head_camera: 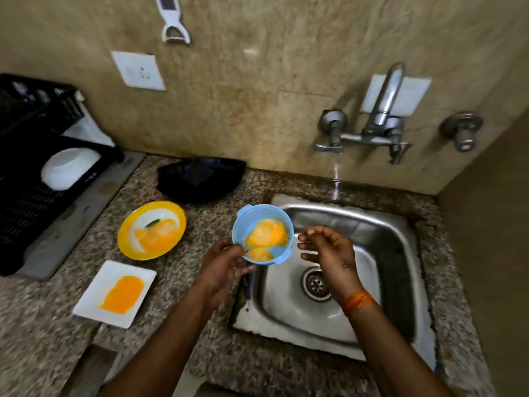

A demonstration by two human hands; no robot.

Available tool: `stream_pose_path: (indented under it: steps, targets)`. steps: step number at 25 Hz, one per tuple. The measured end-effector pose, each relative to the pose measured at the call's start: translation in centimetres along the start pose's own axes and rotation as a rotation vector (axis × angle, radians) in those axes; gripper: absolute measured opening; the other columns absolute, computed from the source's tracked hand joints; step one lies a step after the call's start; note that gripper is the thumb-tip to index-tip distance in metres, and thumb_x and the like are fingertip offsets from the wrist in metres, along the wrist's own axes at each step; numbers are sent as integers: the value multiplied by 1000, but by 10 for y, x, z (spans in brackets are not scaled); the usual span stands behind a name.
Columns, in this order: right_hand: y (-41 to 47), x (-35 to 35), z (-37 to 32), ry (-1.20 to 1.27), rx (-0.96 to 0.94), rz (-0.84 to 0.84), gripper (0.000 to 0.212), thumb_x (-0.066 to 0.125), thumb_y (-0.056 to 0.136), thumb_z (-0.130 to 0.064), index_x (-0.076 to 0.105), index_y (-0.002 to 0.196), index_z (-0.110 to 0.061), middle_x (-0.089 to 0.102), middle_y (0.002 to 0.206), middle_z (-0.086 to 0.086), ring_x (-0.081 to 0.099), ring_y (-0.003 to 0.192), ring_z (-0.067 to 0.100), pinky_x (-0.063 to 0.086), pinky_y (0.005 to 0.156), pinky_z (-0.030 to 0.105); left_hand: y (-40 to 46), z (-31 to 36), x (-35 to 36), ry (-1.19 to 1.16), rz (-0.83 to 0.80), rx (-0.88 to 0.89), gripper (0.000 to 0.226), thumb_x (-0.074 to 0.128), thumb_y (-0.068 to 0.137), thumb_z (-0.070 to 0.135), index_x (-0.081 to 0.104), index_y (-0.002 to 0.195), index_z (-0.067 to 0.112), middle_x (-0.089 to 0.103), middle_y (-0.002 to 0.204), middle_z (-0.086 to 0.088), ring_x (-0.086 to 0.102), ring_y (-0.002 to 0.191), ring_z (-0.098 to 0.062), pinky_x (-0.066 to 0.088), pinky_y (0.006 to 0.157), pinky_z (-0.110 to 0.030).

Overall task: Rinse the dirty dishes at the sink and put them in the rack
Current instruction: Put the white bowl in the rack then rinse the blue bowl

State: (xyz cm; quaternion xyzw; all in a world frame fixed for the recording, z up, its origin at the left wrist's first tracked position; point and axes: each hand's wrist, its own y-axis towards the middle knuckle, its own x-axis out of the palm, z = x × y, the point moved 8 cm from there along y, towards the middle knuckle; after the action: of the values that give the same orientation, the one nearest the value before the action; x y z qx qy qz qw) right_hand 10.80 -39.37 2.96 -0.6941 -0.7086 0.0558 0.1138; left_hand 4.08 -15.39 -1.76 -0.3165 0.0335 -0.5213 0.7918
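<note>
A white peeler (174,22) hangs on the beige marble wall (257,96), above a white socket plate (138,70). A black cloth-like heap (200,179) lies on the speckled granite table (43,325) against the wall. Two white plaques (412,94) sit on the wall further right.

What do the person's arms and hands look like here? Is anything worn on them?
Both forearms are bare, with no sleeves in view and no gloves. The right hand has a small dark mark on its back, and an orange thread band is wound round that wrist. The left hand shows nothing worn.
</note>
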Motion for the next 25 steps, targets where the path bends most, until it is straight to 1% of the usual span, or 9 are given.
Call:
stream_pose_path:
  steps: [2, 7, 11, 13, 16, 18, 22, 24, 25]
  targets:
    - [22, -33, -20, -3, -59, 117, 13, 62, 98, -9, 74, 100, -4, 77, 87, 13, 74, 80, 21, 62, 74, 37, 15, 3, 48, -30, -135, -37, 25, 60, 89, -7, 63, 108, 8, 71, 100, -16, 73, 83, -30, 65, 76, -43]
    - [82, -115, -75, -76, -232, 445, 17, 70, 90, 0, 73, 90, -16, 73, 82, -1, 67, 75, 13, 59, 87, 44, 51, 10, 139, -24, -300, -126, 13, 58, 93, -1, 67, 95, 8, 73, 93, -14, 71, 88, -31, 62, 84, -45]
    - [121, -138, -118, -305, -308, 597, 45, 84, 82, -29, 68, 121, -14, 71, 105, 0, 66, 91, 10, 53, 86, 30, 74, 10, 176, 42, -320, -144, 15, 69, 94, 15, 70, 107, 9, 75, 106, -21, 73, 102, -40, 63, 86, -47]
    - [133, -136, -131, -482, -320, 662, 42, 81, 79, -46, 74, 106, -15, 77, 97, 3, 71, 90, 19, 54, 79, 32, 78, 9, 186, 43, -327, -155, 25, 71, 93, 19, 70, 115, 7, 74, 116, -25, 71, 110, -42, 61, 90, -50]
    - [142, -139, -143, -530, -369, 770, 37, 76, 84, -48, 72, 82, -11, 75, 78, 9, 69, 78, 28, 43, 64, 29, 85, 7, 200, 33, -329, -180, 31, 71, 94, 20, 68, 121, 6, 70, 124, -29, 68, 117, -45, 58, 96, -53]
    - [147, -145, -141, -498, -392, 784, 44, 68, 87, -51, 68, 73, -10, 72, 69, 6, 69, 69, 25, 47, 62, 31, 89, 4, 206, 32, -321, -191, 34, 69, 95, 20, 66, 125, 4, 68, 128, -30, 66, 120, -46, 58, 97, -53]
    - [165, -153, -124, -218, -331, 689, 42, 67, 83, -58, 71, 72, -17, 72, 62, 4, 72, 64, 26, 59, 67, 52, 93, -1, 212, 19, -306, -194, 40, 68, 95, 20, 63, 131, 1, 65, 131, -32, 63, 123, -47, 55, 101, -55]
    - [156, -150, -127, -271, -320, 680, 45, 67, 83, -61, 71, 80, -16, 74, 73, 6, 72, 75, 32, 58, 75, 53, 94, -2, 212, 43, -296, -189, 41, 68, 96, 22, 64, 131, 3, 68, 129, -29, 65, 121, -46, 53, 104, -56]
    - [145, -143, -128, -398, -319, 672, 45, 65, 86, -60, 72, 93, -16, 77, 92, 10, 72, 91, 32, 57, 86, 50, 95, -4, 211, 58, -292, -185, 40, 68, 96, 25, 65, 130, 4, 70, 126, -26, 67, 119, -43, 54, 104, -54]
